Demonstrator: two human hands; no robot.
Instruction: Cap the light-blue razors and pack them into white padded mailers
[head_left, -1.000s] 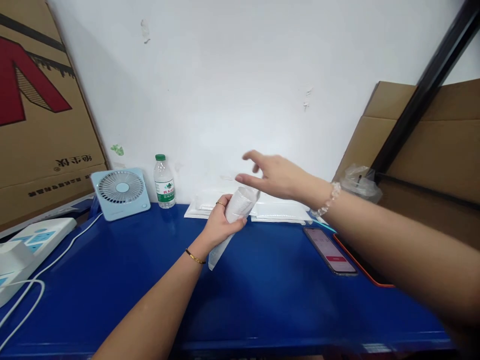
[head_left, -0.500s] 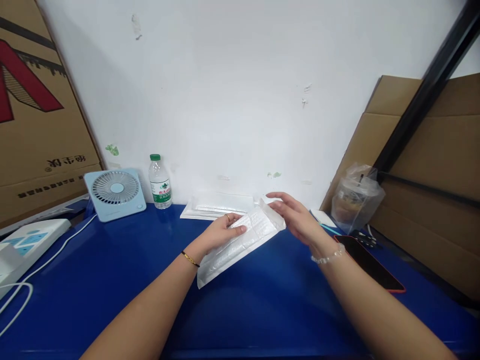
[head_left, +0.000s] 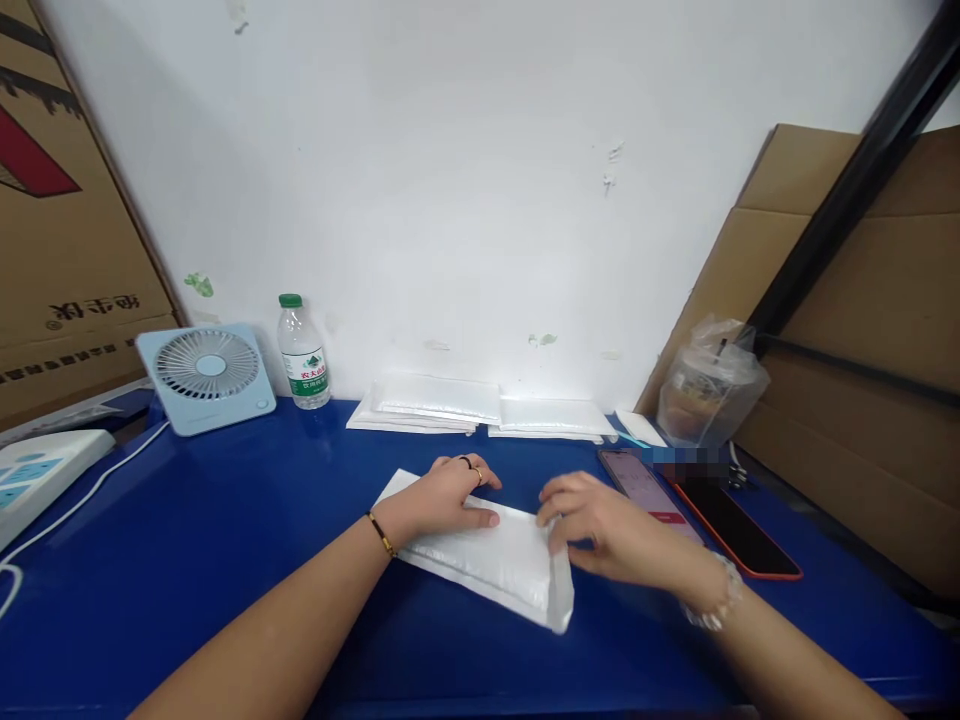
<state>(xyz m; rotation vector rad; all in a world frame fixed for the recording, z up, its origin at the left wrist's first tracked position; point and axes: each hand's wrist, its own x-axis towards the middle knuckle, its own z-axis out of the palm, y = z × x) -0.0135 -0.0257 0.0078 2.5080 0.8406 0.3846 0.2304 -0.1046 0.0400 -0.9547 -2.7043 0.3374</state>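
Note:
A white padded envelope [head_left: 487, 560] lies slanted on the blue table, its flap end at the right. My left hand [head_left: 450, 500] rests palm down on its upper middle, thumb and fingers apart, pressing it against the table. At the flap end is my right hand [head_left: 585, 525], fingers curled around the flap's upper corner; motion blurs them slightly. Behind my hands, against the wall, are a left stack of white padded envelopes [head_left: 435, 400] and a right stack [head_left: 555, 417].
To the left stand a light blue fan [head_left: 210, 370], a water bottle [head_left: 305, 360] and a white power strip [head_left: 52, 465]. On the right lie a lit phone [head_left: 637, 480] and a red-edged dark phone [head_left: 742, 530], near a bagged drink cup [head_left: 705, 385]. Cardboard [head_left: 847, 400] leans at the right.
The envelope has come down from my hands onto the table and turned, its flap end now nearer me. My left hand has flattened onto it. The right stack and lit phone have come into sight.

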